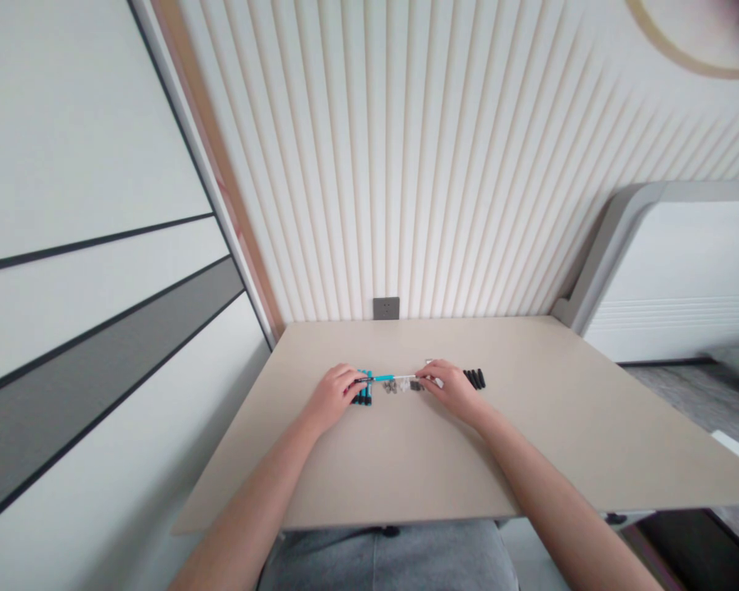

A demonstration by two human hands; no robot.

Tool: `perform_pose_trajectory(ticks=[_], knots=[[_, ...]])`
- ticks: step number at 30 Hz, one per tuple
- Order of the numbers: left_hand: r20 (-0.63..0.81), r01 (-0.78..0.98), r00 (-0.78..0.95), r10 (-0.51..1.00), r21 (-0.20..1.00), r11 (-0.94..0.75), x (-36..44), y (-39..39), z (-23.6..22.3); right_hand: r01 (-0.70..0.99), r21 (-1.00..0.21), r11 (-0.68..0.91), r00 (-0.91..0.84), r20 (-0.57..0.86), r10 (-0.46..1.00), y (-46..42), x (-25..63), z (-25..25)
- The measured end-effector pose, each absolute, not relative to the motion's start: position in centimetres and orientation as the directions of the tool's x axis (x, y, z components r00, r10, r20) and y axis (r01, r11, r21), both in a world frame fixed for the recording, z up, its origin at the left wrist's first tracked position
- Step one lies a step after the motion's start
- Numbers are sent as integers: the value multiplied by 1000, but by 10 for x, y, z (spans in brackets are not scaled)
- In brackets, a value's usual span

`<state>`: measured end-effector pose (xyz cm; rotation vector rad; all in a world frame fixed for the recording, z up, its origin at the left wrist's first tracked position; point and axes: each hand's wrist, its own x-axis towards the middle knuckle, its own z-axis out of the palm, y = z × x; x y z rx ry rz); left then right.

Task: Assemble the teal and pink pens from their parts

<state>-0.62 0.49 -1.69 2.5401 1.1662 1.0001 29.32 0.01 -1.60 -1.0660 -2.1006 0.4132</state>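
My left hand (332, 396) is closed, pinching the dark end of a blue pen barrel (383, 378) held level just above the table. A thin white pen refill (406, 377) runs from the barrel's right end to the closed fingertips of my right hand (454, 391). How deep the refill sits in the barrel I cannot tell. Several blue-and-black pen barrels (364, 399) lie side by side by my left fingers, partly covered. Between the hands are small grey metallic parts (390, 387), whitish pieces (405, 384) and small dark parts (415, 385).
Several black tapered pieces (475, 378) lie in a row right of my right hand. The beige table (400, 468) reaches the ribbed wall, which has a dark socket (386, 309). A white cabinet stands at left, a bed headboard (683, 263) at right.
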Motion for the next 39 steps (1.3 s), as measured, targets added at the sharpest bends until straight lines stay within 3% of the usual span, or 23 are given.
perform_pose_trajectory(ticks=[39], knots=[[494, 582, 559, 666, 339, -739, -4, 5, -21, 511, -596, 619, -426, 450, 785, -6, 281, -17]])
